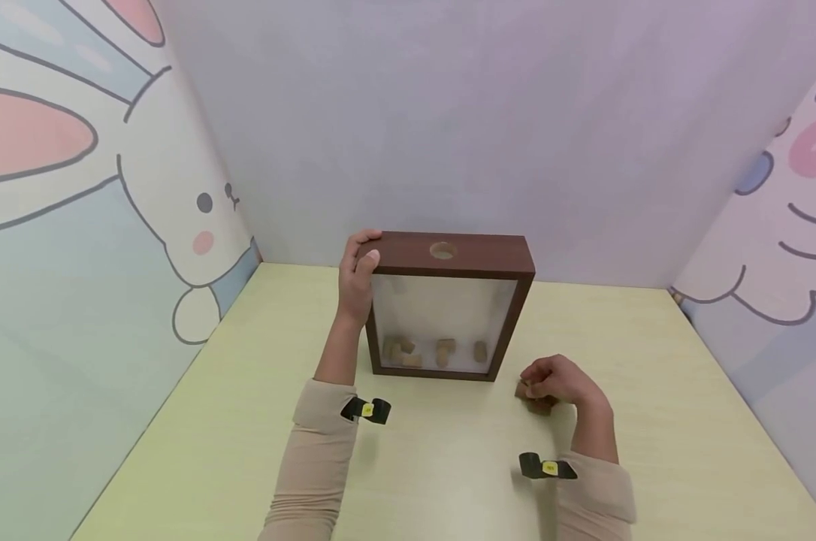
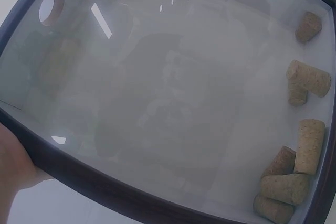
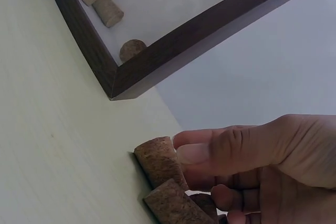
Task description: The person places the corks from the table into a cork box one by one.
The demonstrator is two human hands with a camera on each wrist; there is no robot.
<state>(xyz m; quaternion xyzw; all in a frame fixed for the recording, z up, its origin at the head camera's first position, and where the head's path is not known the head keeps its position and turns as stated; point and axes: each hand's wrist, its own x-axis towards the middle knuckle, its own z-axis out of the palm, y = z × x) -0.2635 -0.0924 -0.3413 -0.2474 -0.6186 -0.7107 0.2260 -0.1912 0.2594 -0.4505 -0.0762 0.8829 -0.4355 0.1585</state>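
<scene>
A shallow dark-wood box [image 1: 492, 252] with a clear front stands upright on the table, a round hole [image 1: 443, 250] in its top. Several corks [image 2: 310, 145] lie along its bottom, behind the pane. My left hand [image 1: 357, 282] grips the box's upper left corner, thumb on the top edge. To the right of the box, my right hand [image 1: 562, 379] is low over a small group of loose corks. Its thumb and fingertips pinch the end of one cork [image 3: 159, 162]. Another cork [image 3: 176, 205] lies against that one, and the fingers partly hide a further cork [image 3: 203, 203].
The pale yellow table [image 1: 435, 458] runs back to a plain curtain-like wall [image 1: 448, 128]. Side walls with cartoon animals [image 1: 171, 180] border it left and right. Black straps with yellow tags [image 1: 367, 410] sit at both sleeve cuffs.
</scene>
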